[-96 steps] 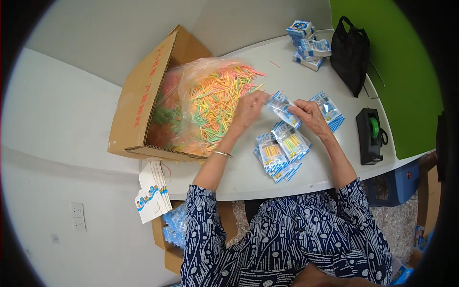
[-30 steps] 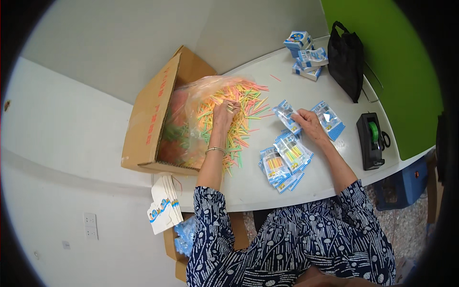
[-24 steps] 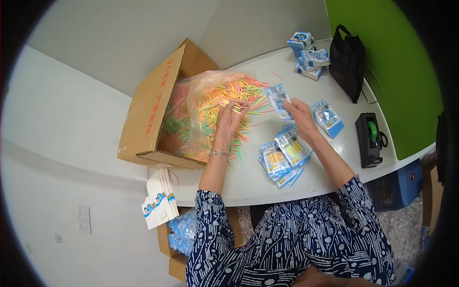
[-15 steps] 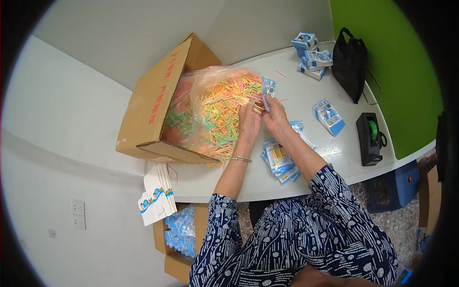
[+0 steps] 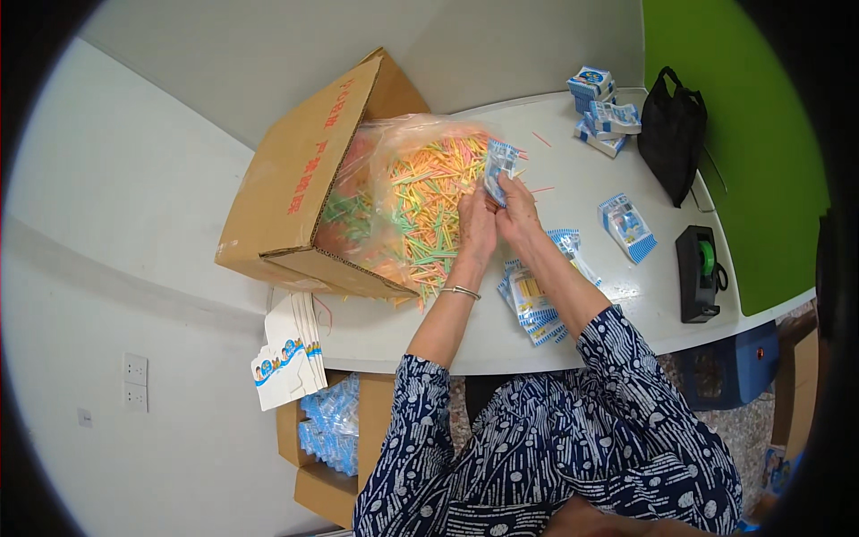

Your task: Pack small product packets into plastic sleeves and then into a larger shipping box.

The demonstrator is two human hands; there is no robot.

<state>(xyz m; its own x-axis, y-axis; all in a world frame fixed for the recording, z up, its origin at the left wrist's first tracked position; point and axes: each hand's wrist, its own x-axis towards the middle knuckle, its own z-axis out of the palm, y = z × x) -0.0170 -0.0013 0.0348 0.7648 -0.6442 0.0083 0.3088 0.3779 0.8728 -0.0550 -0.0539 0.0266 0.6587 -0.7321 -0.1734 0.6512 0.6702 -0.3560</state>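
My right hand (image 5: 519,210) is closed on a small blue-and-white plastic packet (image 5: 499,166), held upright over the table with its top end free. Beside it, my left hand (image 5: 478,222) has its fingers curled in against the packet's lower end; what they grip is hidden. Just beyond and to the left of both hands lies a heap of thin pastel sticks (image 5: 429,192), yellow, orange, pink and green. They spill from a clear plastic bag (image 5: 380,148) in a tipped cardboard box (image 5: 291,170). More blue-and-white packets (image 5: 532,291) lie under my right forearm.
Small boxes (image 5: 591,82) are stacked at the back right by a black bag (image 5: 671,130). A single packet (image 5: 626,225) and a tape dispenser (image 5: 698,273) lie right. Folded white cartons (image 5: 291,353) overhang the left edge above an open box of blue packets (image 5: 329,425).
The packet in my right hand has turned so that more of its printed face shows. My left fingers have drawn in closer to its lower end. The whole view has shifted slightly.
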